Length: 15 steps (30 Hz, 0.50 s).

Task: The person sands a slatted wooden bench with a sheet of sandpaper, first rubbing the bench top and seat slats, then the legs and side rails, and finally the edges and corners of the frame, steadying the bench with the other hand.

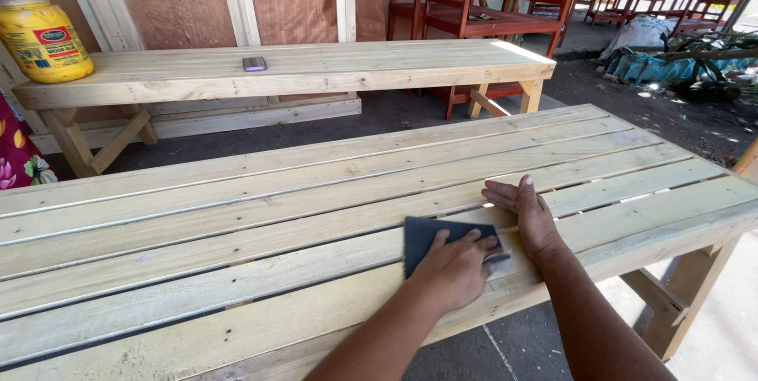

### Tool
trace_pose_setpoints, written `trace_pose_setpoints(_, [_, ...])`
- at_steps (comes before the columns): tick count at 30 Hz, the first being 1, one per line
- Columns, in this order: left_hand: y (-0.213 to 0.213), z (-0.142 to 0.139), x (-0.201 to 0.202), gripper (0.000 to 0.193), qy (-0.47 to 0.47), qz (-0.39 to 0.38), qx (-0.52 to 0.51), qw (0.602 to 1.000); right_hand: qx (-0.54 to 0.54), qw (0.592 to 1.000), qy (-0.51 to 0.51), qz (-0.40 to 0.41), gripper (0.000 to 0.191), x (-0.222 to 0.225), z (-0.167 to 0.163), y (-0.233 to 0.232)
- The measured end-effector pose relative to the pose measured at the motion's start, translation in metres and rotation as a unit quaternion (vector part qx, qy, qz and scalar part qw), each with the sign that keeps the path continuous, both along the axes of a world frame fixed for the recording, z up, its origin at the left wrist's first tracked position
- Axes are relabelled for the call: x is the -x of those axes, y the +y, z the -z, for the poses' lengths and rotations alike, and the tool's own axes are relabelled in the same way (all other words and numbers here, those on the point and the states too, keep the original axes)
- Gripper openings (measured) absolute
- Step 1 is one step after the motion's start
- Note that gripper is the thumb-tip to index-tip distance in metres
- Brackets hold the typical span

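Two hands work close together on my slatted pale-wood table. My left hand presses flat on a dark sheet of sandpaper, fingers spread over it, near the front edge. My right hand lies open just beside it, palm down, along the plank's grain.

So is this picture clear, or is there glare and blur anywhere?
In the head view, the slatted table and both hands, the left hand pressing the dark sanding sheet and the right hand flat beside it, are sharp in even shade. Sunlight overexposes the bench's far end and the yard top right. Straight boards bow slightly from the wide lens.
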<state>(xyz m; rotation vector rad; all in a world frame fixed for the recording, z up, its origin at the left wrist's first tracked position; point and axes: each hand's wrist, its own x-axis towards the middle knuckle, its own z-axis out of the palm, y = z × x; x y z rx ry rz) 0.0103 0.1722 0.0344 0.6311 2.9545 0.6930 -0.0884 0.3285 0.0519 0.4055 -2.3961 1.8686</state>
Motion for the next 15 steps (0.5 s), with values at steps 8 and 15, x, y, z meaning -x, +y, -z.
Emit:
trace_pose_setpoints(8, [0.013,0.004,-0.015,0.048,0.029,0.008,-0.045,0.999,-0.022,1.0,-0.005,-0.004,0.087,0.004,-0.002,0.002])
trace_pose_setpoints(15, [0.015,0.003,-0.021,0.045,0.062,-0.063,-0.043,0.995,-0.131,0.991,0.004,0.02,0.087,0.001,-0.005,-0.004])
